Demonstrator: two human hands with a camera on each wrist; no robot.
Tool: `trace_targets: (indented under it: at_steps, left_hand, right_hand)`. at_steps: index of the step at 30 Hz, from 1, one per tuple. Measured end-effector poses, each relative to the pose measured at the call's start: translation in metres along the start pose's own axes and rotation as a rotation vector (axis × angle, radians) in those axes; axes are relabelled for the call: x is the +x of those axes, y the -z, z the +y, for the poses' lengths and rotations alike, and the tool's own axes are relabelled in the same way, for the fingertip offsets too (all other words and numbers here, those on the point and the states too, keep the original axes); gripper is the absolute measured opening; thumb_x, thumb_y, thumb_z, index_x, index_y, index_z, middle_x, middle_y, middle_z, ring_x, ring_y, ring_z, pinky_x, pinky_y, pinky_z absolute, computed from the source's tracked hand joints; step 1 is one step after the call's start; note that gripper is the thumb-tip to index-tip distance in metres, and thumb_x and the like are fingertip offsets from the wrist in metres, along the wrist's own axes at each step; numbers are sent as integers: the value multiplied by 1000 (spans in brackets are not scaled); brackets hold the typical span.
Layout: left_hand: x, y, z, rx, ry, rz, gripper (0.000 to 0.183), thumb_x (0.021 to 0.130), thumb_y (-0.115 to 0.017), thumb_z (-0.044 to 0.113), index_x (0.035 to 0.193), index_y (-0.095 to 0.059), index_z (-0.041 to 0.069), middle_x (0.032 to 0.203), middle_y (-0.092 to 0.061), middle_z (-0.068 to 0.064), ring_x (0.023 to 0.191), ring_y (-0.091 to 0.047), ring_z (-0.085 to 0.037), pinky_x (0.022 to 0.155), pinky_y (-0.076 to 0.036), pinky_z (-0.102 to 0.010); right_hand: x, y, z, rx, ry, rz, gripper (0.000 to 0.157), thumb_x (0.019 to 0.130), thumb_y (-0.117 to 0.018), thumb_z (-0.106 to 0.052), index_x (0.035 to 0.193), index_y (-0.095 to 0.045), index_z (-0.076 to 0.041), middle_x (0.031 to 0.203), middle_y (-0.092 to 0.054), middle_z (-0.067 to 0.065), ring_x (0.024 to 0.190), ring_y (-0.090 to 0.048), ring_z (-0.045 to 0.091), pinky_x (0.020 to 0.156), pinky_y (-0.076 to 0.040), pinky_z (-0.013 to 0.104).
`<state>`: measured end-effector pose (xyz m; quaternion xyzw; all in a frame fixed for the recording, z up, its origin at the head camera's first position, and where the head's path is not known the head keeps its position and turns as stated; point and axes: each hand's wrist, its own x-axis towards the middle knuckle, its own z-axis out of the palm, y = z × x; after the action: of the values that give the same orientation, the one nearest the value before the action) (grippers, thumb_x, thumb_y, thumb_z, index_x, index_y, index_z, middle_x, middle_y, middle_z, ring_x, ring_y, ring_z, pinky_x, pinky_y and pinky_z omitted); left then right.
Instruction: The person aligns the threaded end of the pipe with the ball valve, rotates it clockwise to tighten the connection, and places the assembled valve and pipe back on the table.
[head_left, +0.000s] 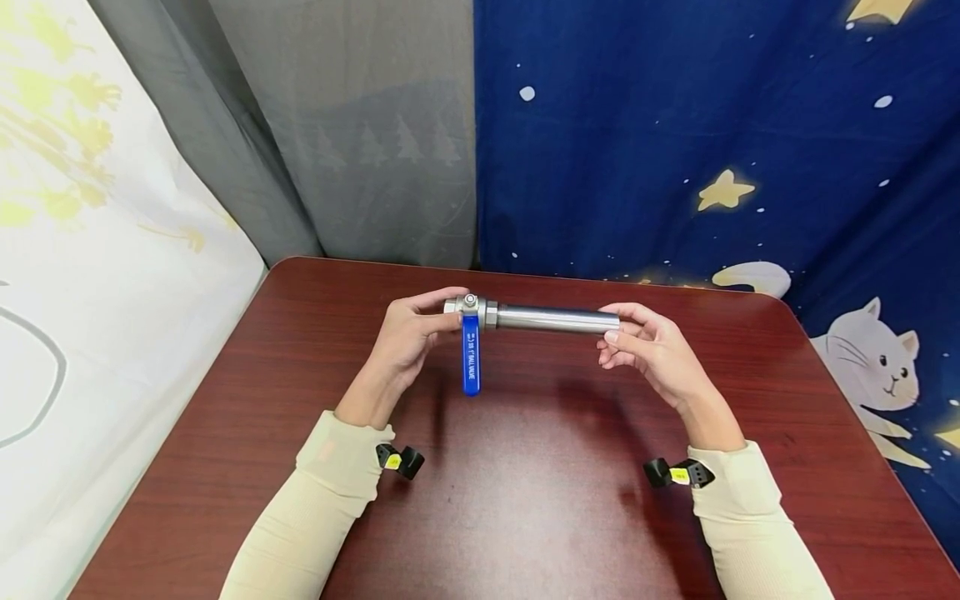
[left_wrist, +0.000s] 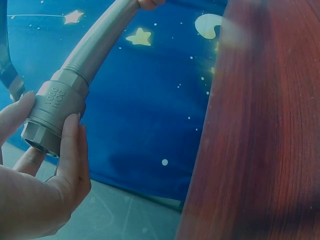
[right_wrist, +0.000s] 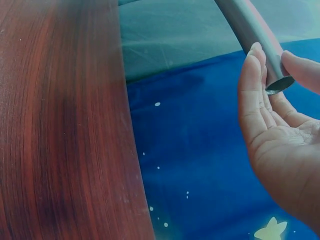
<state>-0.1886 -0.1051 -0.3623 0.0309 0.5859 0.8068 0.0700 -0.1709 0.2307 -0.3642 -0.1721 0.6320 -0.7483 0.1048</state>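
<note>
A steel ball valve with a blue lever handle is joined to a smooth metal pipe, and both are held up above the table. My left hand grips the valve body, thumb on one side and fingers on the other. In the head view the lever points toward me, across the pipe's line. At the pipe's far right end my right hand pinches the tube between thumb and fingers. The pipe's open end shows in the right wrist view.
Beneath the hands lies a reddish-brown wooden table. Behind it hang a grey curtain and a blue curtain with stars and a cat. White printed fabric borders the left side. Each sleeve cuff carries a small black camera.
</note>
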Motion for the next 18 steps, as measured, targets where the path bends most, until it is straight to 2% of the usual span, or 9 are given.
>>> trace_targets:
  at_steps: [9, 18]
  left_hand:
    - [-1, -1, 0, -7, -3, -5, 41, 82, -67, -7, 123, -62, -7, 114, -62, -15, 79, -68, -17, 77, -59, -30]
    - [-2, -3, 2, -6, -2, -13, 41, 81, -67, -8, 122, -63, -7, 114, -62, -14, 78, -68, -16, 75, -59, -29]
  right_hand:
    - [0, -1, -2, 29, -11, 10, 18, 97, -53, 0, 114, -57, -2, 78, -68, 10, 63, -67, 17, 60, -59, 28]
    - [-1, -2, -5, -23, -34, 72, 8, 98, -55, -8, 102, -62, -4, 76, -69, 10, 61, -67, 17, 61, -59, 28]
